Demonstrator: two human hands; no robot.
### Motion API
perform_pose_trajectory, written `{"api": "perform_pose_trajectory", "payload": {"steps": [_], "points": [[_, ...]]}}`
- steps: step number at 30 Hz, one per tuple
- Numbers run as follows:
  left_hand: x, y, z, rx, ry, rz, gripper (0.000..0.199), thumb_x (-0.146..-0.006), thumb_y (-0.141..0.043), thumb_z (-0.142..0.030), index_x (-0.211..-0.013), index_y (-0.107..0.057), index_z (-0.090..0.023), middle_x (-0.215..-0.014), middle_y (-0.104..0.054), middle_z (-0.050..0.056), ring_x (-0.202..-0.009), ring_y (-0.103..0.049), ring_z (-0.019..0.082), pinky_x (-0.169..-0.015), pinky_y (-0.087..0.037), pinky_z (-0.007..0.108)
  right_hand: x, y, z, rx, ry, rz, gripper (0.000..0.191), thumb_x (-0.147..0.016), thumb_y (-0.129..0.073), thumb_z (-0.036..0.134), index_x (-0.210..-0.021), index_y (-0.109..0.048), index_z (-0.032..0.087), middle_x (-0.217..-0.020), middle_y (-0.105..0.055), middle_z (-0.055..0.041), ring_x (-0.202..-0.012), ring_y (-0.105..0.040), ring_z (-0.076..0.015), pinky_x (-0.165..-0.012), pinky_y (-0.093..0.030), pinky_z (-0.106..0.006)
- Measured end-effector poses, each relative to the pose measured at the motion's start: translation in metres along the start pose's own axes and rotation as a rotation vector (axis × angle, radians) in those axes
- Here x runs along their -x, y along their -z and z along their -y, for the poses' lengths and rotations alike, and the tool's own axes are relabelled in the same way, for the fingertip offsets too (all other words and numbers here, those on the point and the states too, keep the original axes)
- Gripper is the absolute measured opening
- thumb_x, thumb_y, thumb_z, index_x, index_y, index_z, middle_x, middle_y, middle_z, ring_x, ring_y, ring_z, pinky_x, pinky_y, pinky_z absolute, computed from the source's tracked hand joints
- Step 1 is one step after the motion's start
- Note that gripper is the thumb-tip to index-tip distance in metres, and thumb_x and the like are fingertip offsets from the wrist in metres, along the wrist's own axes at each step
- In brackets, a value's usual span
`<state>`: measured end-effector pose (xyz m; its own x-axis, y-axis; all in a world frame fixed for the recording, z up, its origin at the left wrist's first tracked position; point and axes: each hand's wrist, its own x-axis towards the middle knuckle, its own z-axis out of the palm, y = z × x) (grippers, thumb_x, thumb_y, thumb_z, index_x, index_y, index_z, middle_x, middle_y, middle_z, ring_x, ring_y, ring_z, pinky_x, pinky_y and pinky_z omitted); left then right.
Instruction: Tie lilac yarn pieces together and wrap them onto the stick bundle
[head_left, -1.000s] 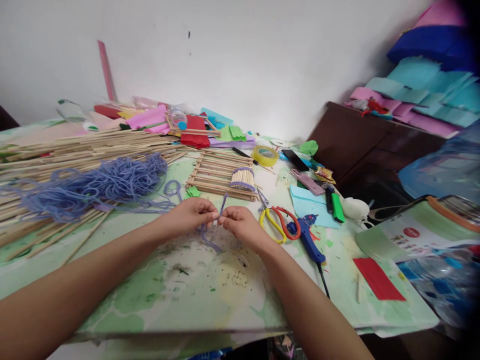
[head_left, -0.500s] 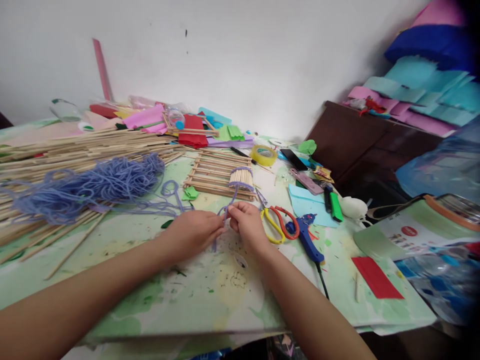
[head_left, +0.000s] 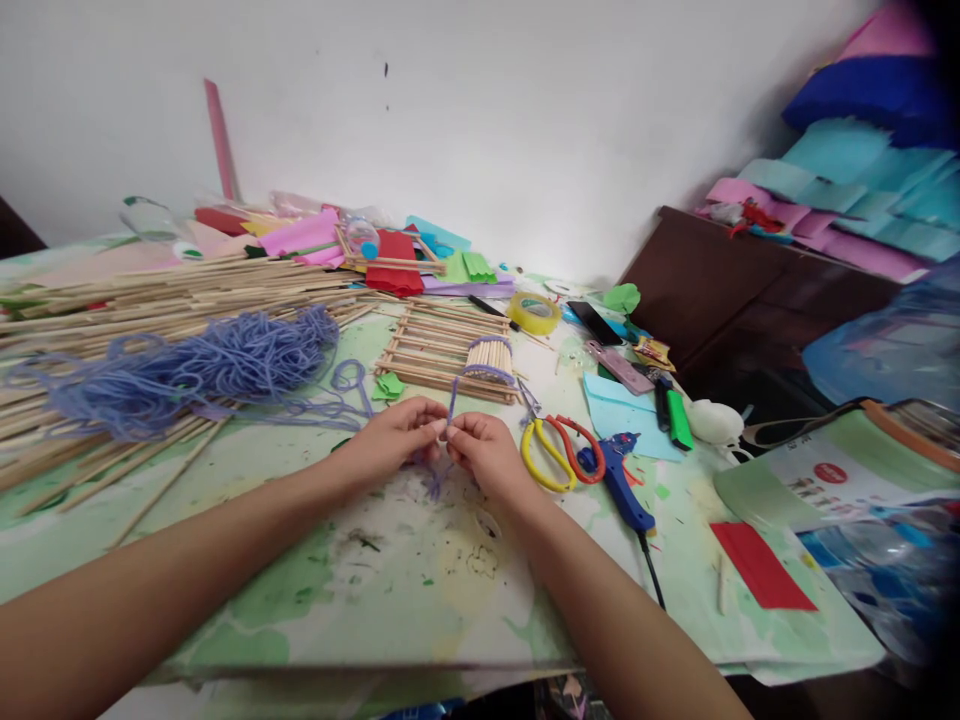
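Observation:
My left hand (head_left: 401, 437) and my right hand (head_left: 484, 448) meet near the middle of the table, both pinching a thin purple yarn strand (head_left: 453, 400). The strand rises between the fingertips, and loose ends hang below them. Just beyond lies a flat rack of wooden sticks (head_left: 431, 345), with a small curved stick piece (head_left: 489, 358) edged in purple yarn on its right part. A large tangle of purple yarn (head_left: 247, 362) rests at the left on a heap of long sticks (head_left: 157, 290). Fingers hide the exact shape of the held yarn.
Right of my hands lie scissors (head_left: 551, 455), a blue glue gun (head_left: 626, 495) with a cord, light blue paper (head_left: 630, 415) and red paper (head_left: 763, 566). Yellow tape (head_left: 534, 312) and phones sit farther back. A green container (head_left: 795, 475) stands at the right edge.
My fingertips have come closer together around the yarn, and my left fingers are more curled. The strand now stands more upright. The whole view has shifted slightly, with things appearing farther right.

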<state>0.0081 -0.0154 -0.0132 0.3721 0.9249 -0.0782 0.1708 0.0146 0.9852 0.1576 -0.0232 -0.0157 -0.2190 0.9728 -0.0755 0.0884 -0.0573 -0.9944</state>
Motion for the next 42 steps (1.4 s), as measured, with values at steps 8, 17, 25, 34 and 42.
{"api": "perform_pose_trajectory", "payload": {"steps": [8, 17, 25, 34, 42], "points": [[-0.002, 0.011, -0.009, -0.241, -0.015, 0.004, 0.023, -0.073, -0.058, -0.038, -0.078, -0.068, -0.017, -0.073, -0.066, 0.001, -0.064, -0.056, 0.014, -0.056, -0.039, 0.023, -0.002, 0.004, -0.006, 0.087, 0.032, 0.074, 0.022, -0.075, -0.051, 0.028, -0.056, -0.05, 0.017, -0.049, -0.047, 0.0039, -0.043, -0.03, -0.0064, -0.046, -0.024, -0.02], [0.001, 0.013, -0.015, -0.812, -0.225, -0.129, 0.024, -0.08, -0.048, -0.032, -0.074, -0.069, -0.02, -0.076, -0.068, 0.004, -0.075, -0.059, 0.02, -0.066, -0.038, 0.027, 0.006, 0.006, 0.003, 0.674, 0.249, -0.011, 0.019, -0.082, -0.048, 0.02, -0.067, -0.059, 0.017, -0.067, -0.061, -0.0023, -0.063, -0.049, -0.0131, -0.059, -0.03, -0.024], [-0.003, 0.012, -0.009, -0.329, -0.08, -0.248, 0.023, -0.076, -0.052, -0.036, -0.066, -0.061, -0.017, -0.064, -0.063, 0.0, -0.059, -0.054, 0.014, -0.057, -0.038, 0.025, 0.018, -0.003, 0.007, 1.02, 0.461, -0.016, 0.02, -0.088, -0.043, 0.026, -0.077, -0.059, 0.019, -0.075, -0.063, -0.0049, -0.066, -0.051, -0.0167, -0.059, -0.026, -0.028], [-0.002, -0.002, 0.0, 0.262, 0.1, -0.143, 0.027, -0.072, -0.062, -0.041, -0.073, -0.049, -0.017, -0.053, -0.041, -0.007, -0.037, -0.025, 0.003, -0.037, -0.019, 0.019, 0.022, -0.006, 0.01, 0.74, 0.519, -0.158, 0.016, -0.084, -0.05, 0.032, -0.079, -0.056, 0.018, -0.086, -0.059, -0.0065, -0.088, -0.05, -0.0195, -0.079, -0.035, -0.03], [0.002, 0.006, -0.014, -0.466, -0.173, -0.118, 0.02, -0.079, -0.049, -0.034, -0.072, -0.059, -0.018, -0.066, -0.062, -0.001, -0.065, -0.055, 0.015, -0.06, -0.04, 0.025, 0.006, -0.009, -0.002, -0.122, -0.03, 0.054, 0.009, -0.08, -0.044, 0.028, -0.081, -0.046, 0.02, -0.062, -0.048, 0.0041, -0.048, -0.039, -0.0085, -0.05, -0.036, -0.022]]}}
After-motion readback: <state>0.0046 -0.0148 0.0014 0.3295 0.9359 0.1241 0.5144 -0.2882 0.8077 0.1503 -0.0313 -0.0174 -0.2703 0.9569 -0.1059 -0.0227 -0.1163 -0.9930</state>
